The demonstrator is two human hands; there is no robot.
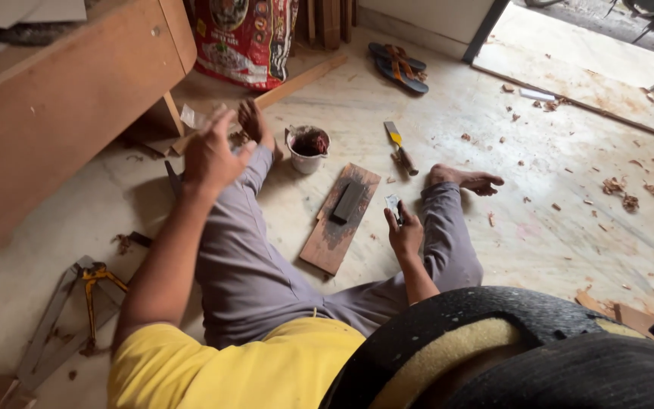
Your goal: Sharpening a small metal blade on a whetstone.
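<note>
I sit on the floor with my legs spread. My left hand [212, 155] is raised over my left knee, fingers apart, holding nothing. My right hand [404, 229] grips a small flat metal blade [393, 206] beside my right leg. Between my legs lies a wooden board [325, 241] with a dark sharpening stone [348, 201] on it. A white cup [308, 149] with dark reddish contents stands just beyond the board.
A chisel with a yellow band [400, 147] lies on the floor past the board. A wooden cabinet [62, 98] stands at left, a printed sack [245, 38] behind it, sandals [397, 67] near the doorway. Metal tools [85, 295] lie at lower left. Wood shavings litter the right.
</note>
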